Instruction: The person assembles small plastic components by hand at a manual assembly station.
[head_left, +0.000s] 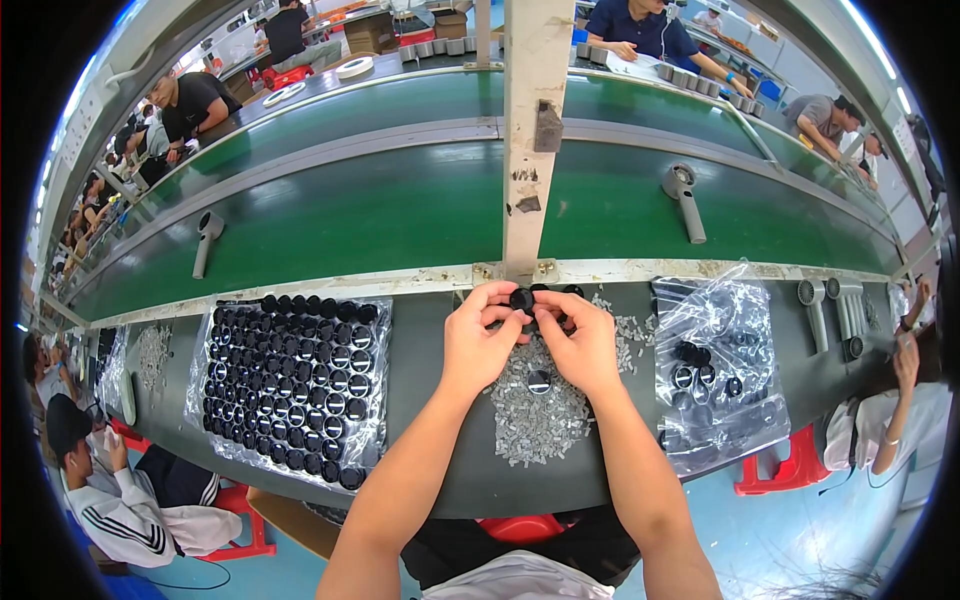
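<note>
Two Hands, One Small Black Cap at a Factory Table

Bare forearms reach over a grey table (475,460) above a red stool (520,528), spanning a heap of small grey pieces (545,430). A loose black disc (540,381) lies on that heap, between the forearms and nearer the body than the grip. Just past the heap, the left hand (478,335) and right hand (582,345) meet, fingers bent inward, closed on a black cap (521,299) pinched between their fingertips. The cap sits straight ahead at the middle, about equally near both hands; being round, it shows no long axis, and its face appears turned up toward the wearer. Whether the right hand's curled fingers also grip the dark piece beneath them cannot be told.

To the left, a clear plastic sheet (193,400) bears rows of black caps (290,380); to the right, a plastic bag (720,440) carries a few loose ones. Grey handheld fans (848,310) lie farther right.

Beyond the table's far edge, a pale post (522,200) rises before a green conveyor belt (400,210), where two more fans (685,200) rest well apart. Across it, co-workers (645,40) lean over their benches.
</note>
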